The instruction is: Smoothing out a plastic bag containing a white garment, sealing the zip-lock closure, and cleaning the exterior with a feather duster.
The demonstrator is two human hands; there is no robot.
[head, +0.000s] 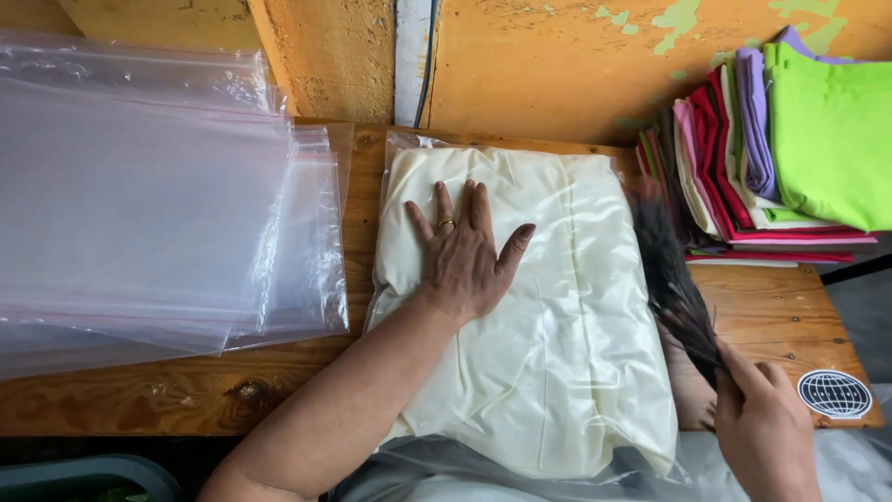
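A worn wooden table [279,395] stands against a yellow-orange wall [557,56] with flaking paint. The left hand [465,251] lies flat, palm down and fingers spread, on a cream folded garment inside a clear plastic bag [539,335]; a ring shows on one finger. The hand grips nothing and simply presses on the upper left part of the package, which fills the middle of the table between the two hands.

The right hand [767,432] sits low, at the near right corner of the package, closed around the handle end of a dark bristly brush [674,279]. The bristles reach away from this hand along the right edge of the bagged garment; they are blurred, so whether they touch the plastic I cannot tell.

Well out beyond the left hand lies a loose stack of empty clear zip bags [158,204] with thin red seal lines. Beyond the right hand, against the wall, is a pile of folded clothes [790,158] in lime green, lilac, red, pink and white. Just beside the right hand a round black-and-white sticker [834,393] is stuck to the table top.
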